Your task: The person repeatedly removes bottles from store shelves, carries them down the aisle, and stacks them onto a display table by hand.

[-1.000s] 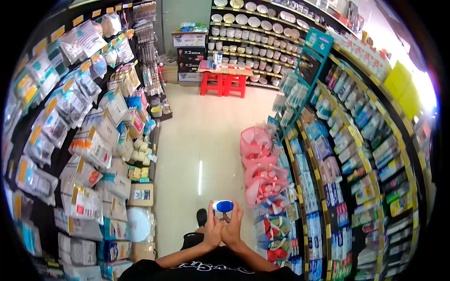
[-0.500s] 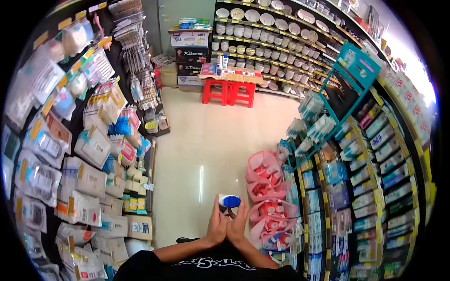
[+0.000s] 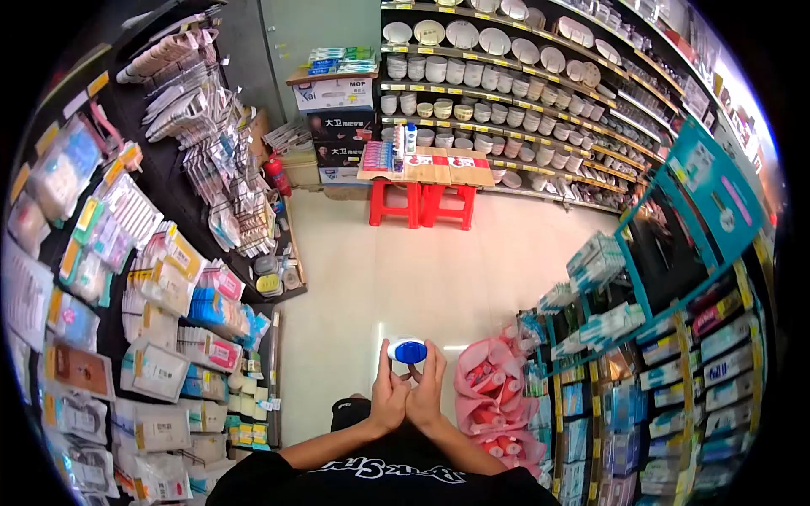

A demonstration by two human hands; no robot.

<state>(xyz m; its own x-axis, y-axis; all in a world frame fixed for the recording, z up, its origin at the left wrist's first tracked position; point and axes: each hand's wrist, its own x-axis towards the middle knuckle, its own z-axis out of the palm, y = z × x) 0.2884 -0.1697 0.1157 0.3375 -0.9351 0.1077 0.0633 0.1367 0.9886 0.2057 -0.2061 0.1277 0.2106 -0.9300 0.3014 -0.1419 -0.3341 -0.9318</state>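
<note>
Both my hands are wrapped round a white bottle with a blue cap (image 3: 411, 351), held out in front of my body above the floor. My left hand (image 3: 388, 396) grips it from the left side, thumb and fingers closed. On the other side my right hand (image 3: 428, 392) clasps it, and the two hands meet below. Its cap end faces up towards me, and the lower part of the bottle is hidden by the hands.
Ahead, a low display board (image 3: 460, 173) on red stools (image 3: 392, 202) carries bottles and boxes. Pink bags (image 3: 489, 371) of red-topped bottles stand close on my right. Packed shelves (image 3: 152, 422) line the left, a teal rack (image 3: 675, 228) the right, and bowls (image 3: 456, 72) fill the back shelves.
I have come nearer to the red stools and the back shelves, which look larger. The bottle stays in both hands, slightly higher in view. The pink bags have slid lower in view.
</note>
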